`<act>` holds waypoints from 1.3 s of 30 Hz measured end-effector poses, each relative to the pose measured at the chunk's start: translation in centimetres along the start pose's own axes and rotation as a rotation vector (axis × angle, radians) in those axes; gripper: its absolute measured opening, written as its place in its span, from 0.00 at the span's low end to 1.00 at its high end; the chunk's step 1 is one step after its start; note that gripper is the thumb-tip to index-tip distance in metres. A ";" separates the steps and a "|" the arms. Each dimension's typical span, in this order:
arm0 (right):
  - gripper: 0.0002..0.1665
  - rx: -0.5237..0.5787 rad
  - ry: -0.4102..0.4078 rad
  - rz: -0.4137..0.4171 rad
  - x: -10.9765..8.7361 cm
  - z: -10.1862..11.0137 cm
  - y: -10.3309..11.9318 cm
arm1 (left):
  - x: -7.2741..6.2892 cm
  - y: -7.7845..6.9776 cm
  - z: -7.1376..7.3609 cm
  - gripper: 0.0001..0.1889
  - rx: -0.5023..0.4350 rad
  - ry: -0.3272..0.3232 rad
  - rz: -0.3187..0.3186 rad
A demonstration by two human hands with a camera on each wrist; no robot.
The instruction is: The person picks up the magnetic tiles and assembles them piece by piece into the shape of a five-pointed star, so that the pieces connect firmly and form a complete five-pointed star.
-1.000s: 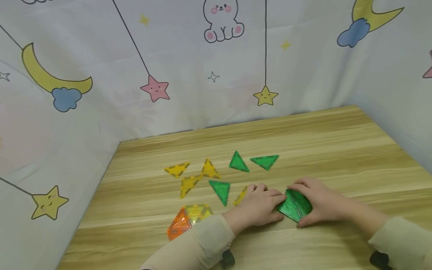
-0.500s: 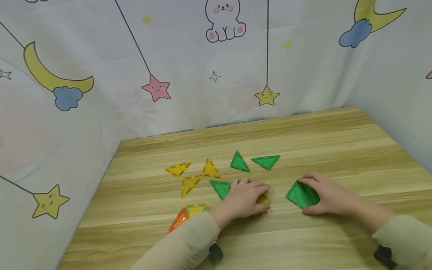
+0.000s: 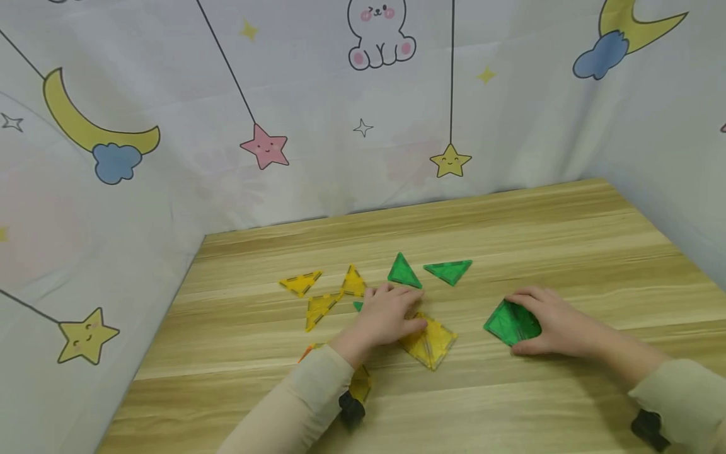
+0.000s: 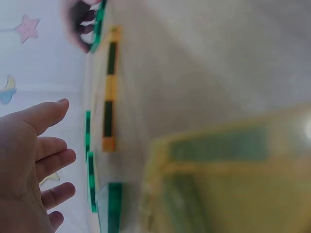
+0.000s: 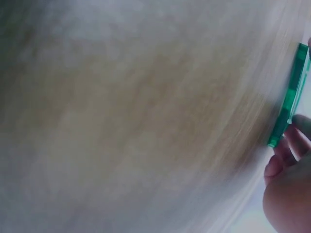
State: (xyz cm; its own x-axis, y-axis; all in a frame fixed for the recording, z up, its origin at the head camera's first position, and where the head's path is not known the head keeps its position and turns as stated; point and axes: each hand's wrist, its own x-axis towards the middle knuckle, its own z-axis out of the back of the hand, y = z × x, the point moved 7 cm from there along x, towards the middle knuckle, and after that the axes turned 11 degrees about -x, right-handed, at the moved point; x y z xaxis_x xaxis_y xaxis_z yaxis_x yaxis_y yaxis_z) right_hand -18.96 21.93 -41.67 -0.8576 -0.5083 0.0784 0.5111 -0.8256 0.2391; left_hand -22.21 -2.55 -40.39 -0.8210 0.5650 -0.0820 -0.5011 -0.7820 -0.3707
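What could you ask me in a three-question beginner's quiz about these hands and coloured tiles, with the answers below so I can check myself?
1. Which hand grips the green tiles?
2. True or false: the square between the left hand and the right hand is orange.
3. Fill in the blank: the tabletop has a ____-grain pattern.

Key:
1. The right hand.
2. False; the square is yellow.
3. Wood.

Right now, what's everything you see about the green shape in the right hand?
The green, see-through, plastic-looking shape looks like two triangles meeting along a seam. It seems to rest on the wood-patterned table, one corner pointing left. The person's right hand holds it, thumb and fingers at opposite corners, hiding part of it.
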 end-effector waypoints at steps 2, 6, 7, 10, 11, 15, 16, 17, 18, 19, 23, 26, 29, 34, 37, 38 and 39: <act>0.52 0.020 0.017 -0.009 0.2 0.1 -0.1 | 0.2 0.8 0.5 0.31 -0.042 -0.011 0.034; 0.49 0.034 0.031 -0.007 1.0 0.5 -0.1 | 0.6 2.3 1.4 0.32 -0.096 -0.019 0.094; 0.47 0.035 0.028 0.001 1.4 0.6 0.0 | 0.6 2.6 1.6 0.32 -0.103 -0.019 0.104; 0.44 0.027 0.024 0.025 2.8 1.0 0.5 | 0.9 3.5 1.8 0.31 -0.115 -0.010 0.137; 0.43 0.028 0.027 0.027 3.3 1.0 0.7 | 1.0 3.7 1.8 0.31 -0.120 -0.006 0.145; 0.40 0.030 0.053 0.020 5.5 0.7 1.7 | 1.5 4.3 1.6 0.31 -0.132 0.016 0.167; 0.39 0.037 0.060 0.022 6.1 0.6 2.0 | 1.6 4.4 1.5 0.31 -0.130 0.020 0.170; 0.39 0.044 0.065 0.019 6.6 0.4 2.3 | 1.7 4.5 1.4 0.31 -0.126 0.024 0.172; 0.38 0.048 0.071 0.019 7.2 0.2 2.6 | 1.9 4.5 1.4 0.31 -0.120 0.028 0.175; 0.38 0.052 0.081 0.015 7.7 0.0 2.8 | 2.0 4.6 1.3 0.31 -0.109 0.032 0.180; 0.38 0.049 0.098 -0.005 9.6 -0.6 3.4 | 2.3 4.9 1.1 0.32 -0.085 0.040 0.192; 0.37 0.031 0.103 -0.031 10.5 -1.0 3.4 | 2.5 5.0 1.1 0.32 -0.077 0.035 0.195; 0.35 0.009 0.094 -0.033 10.8 -1.1 3.3 | 2.5 5.1 1.1 0.31 -0.062 0.030 0.192; 0.28 0.023 0.077 -0.025 10.6 -1.0 3.2 | 2.3 4.9 1.0 0.27 -0.024 0.040 0.178; 0.22 0.052 0.077 -0.035 10.5 -0.9 3.0 | 2.3 4.6 0.9 0.25 -0.033 0.058 0.160; 0.21 0.056 0.076 -0.035 10.5 -0.9 3.0 | 2.3 4.4 0.8 0.25 -0.040 0.064 0.151; 0.19 0.051 0.075 -0.035 10.5 -0.9 2.9 | 2.3 4.2 0.7 0.24 -0.046 0.071 0.141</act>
State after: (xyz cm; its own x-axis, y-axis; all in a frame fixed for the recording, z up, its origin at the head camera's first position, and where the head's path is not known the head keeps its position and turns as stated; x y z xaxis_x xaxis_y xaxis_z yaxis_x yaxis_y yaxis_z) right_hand -26.38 13.96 -41.00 -0.8671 -0.4981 -0.0030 0.4761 -0.8305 0.2892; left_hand -26.40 -4.74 -41.51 -0.8604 0.4684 -0.2006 -0.3674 -0.8431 -0.3928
